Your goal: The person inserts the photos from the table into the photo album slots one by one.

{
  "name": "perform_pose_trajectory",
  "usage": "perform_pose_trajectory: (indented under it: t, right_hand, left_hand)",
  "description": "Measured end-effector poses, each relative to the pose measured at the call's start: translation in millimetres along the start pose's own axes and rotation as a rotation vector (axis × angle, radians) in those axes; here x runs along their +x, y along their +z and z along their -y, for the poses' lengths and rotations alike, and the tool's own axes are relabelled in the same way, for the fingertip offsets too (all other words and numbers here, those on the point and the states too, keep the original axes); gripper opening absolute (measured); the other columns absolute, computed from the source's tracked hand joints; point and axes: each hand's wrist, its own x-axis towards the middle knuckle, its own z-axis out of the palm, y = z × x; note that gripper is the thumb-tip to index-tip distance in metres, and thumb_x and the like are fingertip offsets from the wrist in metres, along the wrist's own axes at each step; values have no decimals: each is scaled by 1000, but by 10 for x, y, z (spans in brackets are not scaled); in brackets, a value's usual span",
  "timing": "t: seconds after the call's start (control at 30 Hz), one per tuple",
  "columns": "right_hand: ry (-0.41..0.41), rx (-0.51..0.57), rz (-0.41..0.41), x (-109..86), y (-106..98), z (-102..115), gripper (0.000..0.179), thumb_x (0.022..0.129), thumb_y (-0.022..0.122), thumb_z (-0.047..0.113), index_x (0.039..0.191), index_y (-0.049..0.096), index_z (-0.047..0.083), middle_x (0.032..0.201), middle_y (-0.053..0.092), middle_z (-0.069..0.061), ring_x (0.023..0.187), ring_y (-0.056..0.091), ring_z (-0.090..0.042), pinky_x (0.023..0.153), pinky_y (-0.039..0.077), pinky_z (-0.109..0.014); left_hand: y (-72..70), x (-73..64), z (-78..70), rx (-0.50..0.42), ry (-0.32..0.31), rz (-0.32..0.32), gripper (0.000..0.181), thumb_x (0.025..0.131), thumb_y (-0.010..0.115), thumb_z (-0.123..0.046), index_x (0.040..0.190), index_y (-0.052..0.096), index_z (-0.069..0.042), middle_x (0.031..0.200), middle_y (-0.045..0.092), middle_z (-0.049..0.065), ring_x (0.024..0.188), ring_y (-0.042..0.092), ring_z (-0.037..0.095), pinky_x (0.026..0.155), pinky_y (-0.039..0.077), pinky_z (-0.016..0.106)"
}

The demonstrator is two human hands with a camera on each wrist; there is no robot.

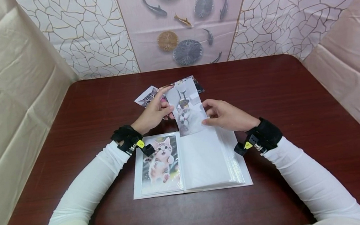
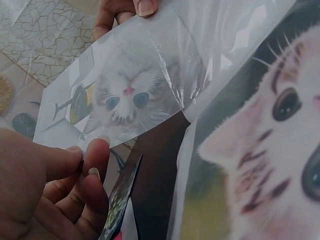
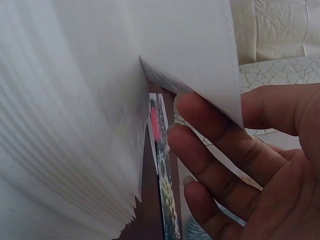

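Note:
My left hand (image 1: 154, 111) pinches the left edge of a photo (image 1: 187, 117) of a white kitten beside a glass. The lower end of this photo lies in the top of a clear sleeve (image 1: 203, 160) on the album's right page; shiny plastic covers part of the kitten in the left wrist view. Near the upper right corner of that page, my right hand (image 1: 223, 116) pinches the sleeve's edge between thumb and forefinger, its other fingers (image 3: 195, 150) loosely bent. The photo album (image 1: 136, 182) lies open, with a striped kitten picture (image 1: 161, 160) in its left page.
Behind the album, more photos lie on the dark red table (image 1: 101, 98), including a tabby cat photo (image 1: 146, 95) partly hidden by my left hand. Several stacked sleeve pages (image 3: 65, 165) fan out at the album's right side. A patterned cloth (image 1: 185, 26) hangs behind the table.

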Motion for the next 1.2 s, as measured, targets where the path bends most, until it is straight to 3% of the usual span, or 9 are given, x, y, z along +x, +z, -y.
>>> perform_pose_trajectory:
  t: [0.37,0.87,1.2]
  right_hand:
    - [-6,-10,-2,3,2,4,37,95,69,4,128,53,0,95,74,-11,84,60,-19,73,42,-27]
    - [-6,-9,1,6,10,-8,36,95,69,5,126,53,1,90,73,-10,80,56,-20,69,39,-27]
    - [-11,4,6,13,12,-18,36,95,68,4,128,53,1,94,74,-11,83,59,-20,71,41,-26]
  left_hand:
    - [-14,2,11,-20,17,14,65,102,55,0,159,28,-17,81,63,11,71,69,21,66,50,25]
    - [14,-5,-8,5,-30,-2,63,102,56,-1,158,34,-19,83,63,8,69,64,15,64,51,26]
    - [16,-22,-3,51,-28,11,62,101,58,-1,157,37,-19,86,63,10,68,60,14,64,49,24]
